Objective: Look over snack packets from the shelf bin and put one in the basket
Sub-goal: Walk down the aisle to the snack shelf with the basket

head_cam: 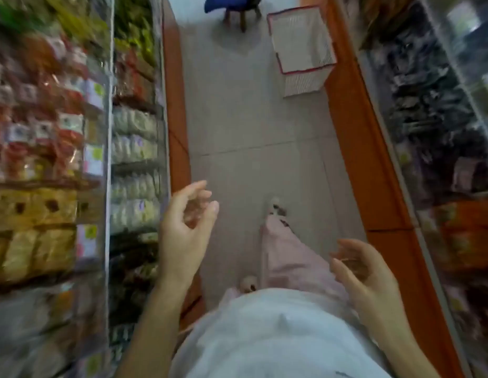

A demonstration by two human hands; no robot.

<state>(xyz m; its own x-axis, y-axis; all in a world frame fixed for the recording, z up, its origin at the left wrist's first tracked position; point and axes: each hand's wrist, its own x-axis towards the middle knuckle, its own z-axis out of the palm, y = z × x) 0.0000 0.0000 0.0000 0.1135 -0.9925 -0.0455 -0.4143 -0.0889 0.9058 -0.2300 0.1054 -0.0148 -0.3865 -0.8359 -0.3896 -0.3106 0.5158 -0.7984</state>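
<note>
Left of the aisle (251, 126), pale plastic snack packets (133, 184) lie near the left hand (182, 236); it and the right hand (368, 279) hang open, empty.

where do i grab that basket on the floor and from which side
Take the basket by its pink rim, coming down from above onto the near or aisle-side edge. It stands upright with its open top facing up. Its right side sits close against the orange shelf base, so there is little room there. No handle shows from this view.
</note>
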